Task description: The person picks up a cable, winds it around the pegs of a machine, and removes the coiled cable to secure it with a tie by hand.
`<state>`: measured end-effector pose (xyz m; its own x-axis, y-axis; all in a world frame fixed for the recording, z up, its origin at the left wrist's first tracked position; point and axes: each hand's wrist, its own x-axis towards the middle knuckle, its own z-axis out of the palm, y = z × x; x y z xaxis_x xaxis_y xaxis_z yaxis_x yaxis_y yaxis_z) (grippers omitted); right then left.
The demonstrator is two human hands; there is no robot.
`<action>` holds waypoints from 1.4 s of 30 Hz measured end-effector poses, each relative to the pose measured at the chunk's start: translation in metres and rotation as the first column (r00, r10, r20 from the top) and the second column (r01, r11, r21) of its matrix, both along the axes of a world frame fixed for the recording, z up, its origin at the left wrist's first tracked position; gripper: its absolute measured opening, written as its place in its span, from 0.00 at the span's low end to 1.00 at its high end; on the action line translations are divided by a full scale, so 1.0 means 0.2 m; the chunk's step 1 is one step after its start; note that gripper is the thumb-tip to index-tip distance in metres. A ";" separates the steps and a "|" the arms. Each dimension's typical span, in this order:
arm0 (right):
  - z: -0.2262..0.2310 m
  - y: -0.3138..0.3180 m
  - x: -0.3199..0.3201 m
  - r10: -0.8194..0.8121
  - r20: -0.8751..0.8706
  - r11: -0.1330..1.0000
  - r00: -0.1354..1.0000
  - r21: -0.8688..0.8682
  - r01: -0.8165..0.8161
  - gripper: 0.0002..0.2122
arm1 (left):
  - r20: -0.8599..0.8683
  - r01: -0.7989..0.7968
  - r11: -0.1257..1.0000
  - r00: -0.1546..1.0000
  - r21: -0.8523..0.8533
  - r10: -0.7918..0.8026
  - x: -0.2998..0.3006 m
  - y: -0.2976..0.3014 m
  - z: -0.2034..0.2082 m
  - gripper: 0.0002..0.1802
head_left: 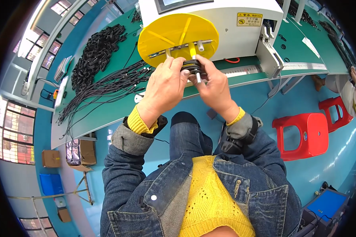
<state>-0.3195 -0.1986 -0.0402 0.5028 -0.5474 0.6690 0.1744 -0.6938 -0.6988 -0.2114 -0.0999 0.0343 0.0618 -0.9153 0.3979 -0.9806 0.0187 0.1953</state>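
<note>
A small coil of black cable (192, 66) is gripped between my two hands, just in front of a round yellow disc (158, 37) on a white machine (229, 37). My left hand (168, 81) closes on the coil's left side, its fingertips at the top. On the other side, my right hand (214, 83) pinches the coil with the thumb along its near face. A pale cable end (198, 78) points down between the hands. Metal pegs (201, 46) and a yellow peg (192, 49) stick out of the disc right above the coil. My fingers hide part of the coil.
Loose black cables (103, 81) spread over the green table (103, 112) at the left, with a heap of coiled black cables (99, 51) behind. A ruler strip (241, 71) runs along the table's right side. Red stools (304, 136) stand at the right, near another person's arm (355, 75).
</note>
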 end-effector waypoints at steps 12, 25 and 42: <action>0.06 0.11 0.00 -0.130 -0.051 0.985 0.990 0.104 0.135 0.16 | 0.052 -0.058 0.994 0.997 0.091 0.053 -0.06 -0.03 0.03 0.16; 0.02 0.26 -0.17 -0.120 -0.148 0.992 0.982 0.023 0.124 0.12 | 0.055 -0.081 0.993 0.996 0.088 0.076 -0.25 0.18 -0.05 0.10; -0.43 0.25 -0.27 0.234 -0.330 0.968 0.915 0.172 -0.185 0.07 | -0.791 0.565 0.756 -0.271 0.331 0.549 -0.17 0.25 -0.46 0.30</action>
